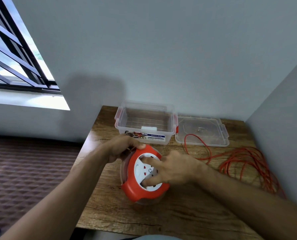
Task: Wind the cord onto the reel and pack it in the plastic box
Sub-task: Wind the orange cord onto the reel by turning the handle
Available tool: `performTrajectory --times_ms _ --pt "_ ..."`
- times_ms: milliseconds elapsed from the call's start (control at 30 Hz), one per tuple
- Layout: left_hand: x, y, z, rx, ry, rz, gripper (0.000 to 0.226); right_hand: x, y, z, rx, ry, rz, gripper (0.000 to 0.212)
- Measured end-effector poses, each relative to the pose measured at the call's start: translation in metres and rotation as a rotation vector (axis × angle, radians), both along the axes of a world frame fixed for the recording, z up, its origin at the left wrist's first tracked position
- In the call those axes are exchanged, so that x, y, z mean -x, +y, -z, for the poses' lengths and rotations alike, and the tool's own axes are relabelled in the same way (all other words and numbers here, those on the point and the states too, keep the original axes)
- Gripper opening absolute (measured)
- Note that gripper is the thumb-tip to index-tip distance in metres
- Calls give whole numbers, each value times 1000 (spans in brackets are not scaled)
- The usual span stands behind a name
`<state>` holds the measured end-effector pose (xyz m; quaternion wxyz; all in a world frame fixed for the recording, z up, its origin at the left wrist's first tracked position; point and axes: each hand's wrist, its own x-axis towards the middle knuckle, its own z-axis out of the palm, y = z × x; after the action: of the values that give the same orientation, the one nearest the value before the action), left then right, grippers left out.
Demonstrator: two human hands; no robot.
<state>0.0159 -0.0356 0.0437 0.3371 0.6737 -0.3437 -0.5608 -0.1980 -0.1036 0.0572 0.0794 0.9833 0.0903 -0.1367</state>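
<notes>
An orange cord reel (135, 189) with a white socket face stands tilted on the wooden table (179, 215). My left hand (121, 148) grips its top edge from the left. My right hand (173, 168) has its fingers hooked into the recesses of the white centre disc. A long orange cord (244, 163) lies in loose loops on the table to the right, one loop reaching up to the lid. The clear plastic box (144, 122) stands open at the back of the table, with a small white block inside.
The box's clear lid (202, 131) lies flat right of the box. Grey walls close the table at the back and right. A barred window is at the upper left, and a patterned brown surface lies left of the table.
</notes>
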Motion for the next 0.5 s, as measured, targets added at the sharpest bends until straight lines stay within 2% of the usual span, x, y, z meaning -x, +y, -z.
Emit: performTrajectory --times_ms 133,200,267,367,433,500 --pt "-1 10 9 62 -41 -89 33 -1 7 3 10 -39 193 64" --pt "3 16 12 98 -52 -118 24 -3 8 7 -24 -77 434 66" --pt "10 24 17 132 14 -176 19 -5 8 11 -134 -167 761 72" --pt "22 37 22 202 97 -239 19 -7 19 22 -392 -331 1181 74" --pt "28 45 26 221 142 -262 26 -12 30 32 -675 -479 1416 71" --pt "30 45 30 206 152 -287 31 -13 34 39 -980 -586 1565 58"
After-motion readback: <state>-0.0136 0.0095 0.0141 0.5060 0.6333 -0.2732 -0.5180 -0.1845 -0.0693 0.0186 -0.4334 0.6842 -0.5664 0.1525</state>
